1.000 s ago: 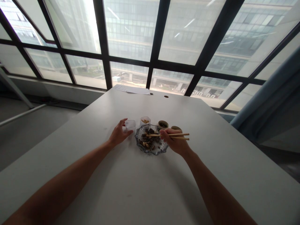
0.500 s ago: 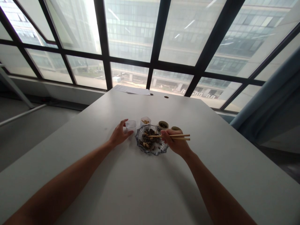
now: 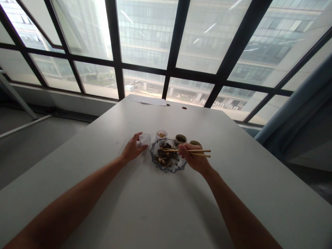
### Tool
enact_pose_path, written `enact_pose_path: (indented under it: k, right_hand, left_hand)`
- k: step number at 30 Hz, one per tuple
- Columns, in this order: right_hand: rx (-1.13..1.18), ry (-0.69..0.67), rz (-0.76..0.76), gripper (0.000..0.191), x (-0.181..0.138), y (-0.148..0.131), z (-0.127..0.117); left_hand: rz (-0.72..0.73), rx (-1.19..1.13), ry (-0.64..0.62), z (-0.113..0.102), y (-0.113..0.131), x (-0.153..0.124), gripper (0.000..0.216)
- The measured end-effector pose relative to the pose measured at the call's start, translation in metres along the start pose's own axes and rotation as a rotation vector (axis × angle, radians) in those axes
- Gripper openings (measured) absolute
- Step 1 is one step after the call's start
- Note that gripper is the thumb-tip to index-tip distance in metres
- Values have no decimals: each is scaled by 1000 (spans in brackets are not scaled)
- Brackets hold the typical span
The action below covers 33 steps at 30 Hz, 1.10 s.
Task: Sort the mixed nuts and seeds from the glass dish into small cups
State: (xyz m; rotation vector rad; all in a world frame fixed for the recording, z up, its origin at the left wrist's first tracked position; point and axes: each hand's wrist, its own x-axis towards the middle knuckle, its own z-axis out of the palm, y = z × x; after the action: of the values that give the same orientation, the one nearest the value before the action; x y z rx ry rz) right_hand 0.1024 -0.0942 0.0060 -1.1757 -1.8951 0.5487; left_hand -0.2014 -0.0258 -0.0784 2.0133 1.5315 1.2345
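Chopsticks [image 3: 199, 151] are gripped in my right hand [image 3: 193, 157], their tips down among the mixed nuts and dark seeds [image 3: 166, 155] in a scalloped glass bowl [image 3: 172, 170]. Whether the tips pinch a piece is too small to tell. On the bowl's left, my left hand [image 3: 131, 148] steadies a small clear plastic cup [image 3: 145, 139], thumb at its near side and fingers at its far left side. Behind the bowl stands another plastic cup [image 3: 161, 134] with yellowish pieces inside. A round greenish cup [image 3: 181, 139] holds dark bits; a second one [image 3: 195, 143] is partly hidden by my right hand.
All of it stands on a white table [image 3: 145, 207]. Sheets of paper [image 3: 147, 100] lie at the far edge, near two cable holes. Beyond are large dark-framed windows, and a blue curtain [image 3: 298, 100] hangs at the right.
The rear ends of the chopsticks have spread slightly apart in my right hand. My left hand stays at the clear cup.
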Motion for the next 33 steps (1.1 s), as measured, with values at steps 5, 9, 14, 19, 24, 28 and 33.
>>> enact_pose_path:
  k: [5,9,14,19,24,28,33]
  right_hand:
    - [2,24,43,56,0,2,0]
    - [35,19,63,55,-1,5,2]
    - [99,45,92,52,-1,6,3]
    - [343,306,300,57,7,13,3]
    - [582,430,438,56,17,25,-2]
    - [460,472,370,58,12,22,-5]
    - [45,365,33,52,-5,11,-5]
  left_hand:
    - [-7,-3,-4,0,1,0,72]
    - [-2,-6,-9,-1,3,-1,70]
    - [-11,-4,-11,-1,4,-1,70]
    - [12,0,35,0,2,0,72]
    - [62,-27,112,0,4,-1,73]
    - [101,-22,139,-2,6,-2,71]
    - [82,13,120,-2,7,-2,70]
